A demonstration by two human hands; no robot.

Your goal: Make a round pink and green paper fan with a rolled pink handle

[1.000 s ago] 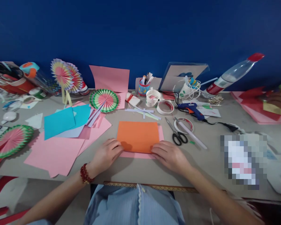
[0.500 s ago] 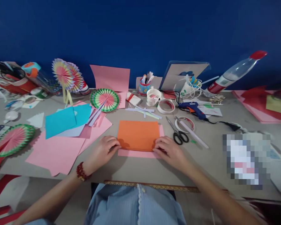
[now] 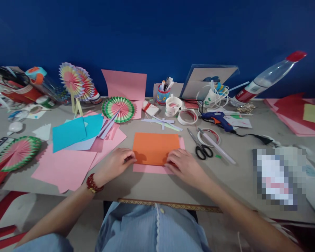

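An orange sheet of paper lies over a pink sheet, whose front strip and right edge show from under it. My left hand pinches the orange sheet's near left corner. Along the same near edge, farther right, my right hand has its fingers closed at the paper and covers the near right corner. The edge between the hands looks slightly turned up or folded. Just right of the papers lie black-handled scissors, blades partly spread.
Tape rolls, a blue glue gun and a pen cup stand beyond the papers. At left are blue paper, pink sheets and a pleated paper fan. A bottle leans at the back right.
My right hand has slid left along the orange sheet's near edge. My left hand stays at the left corner. The view has shifted slightly.
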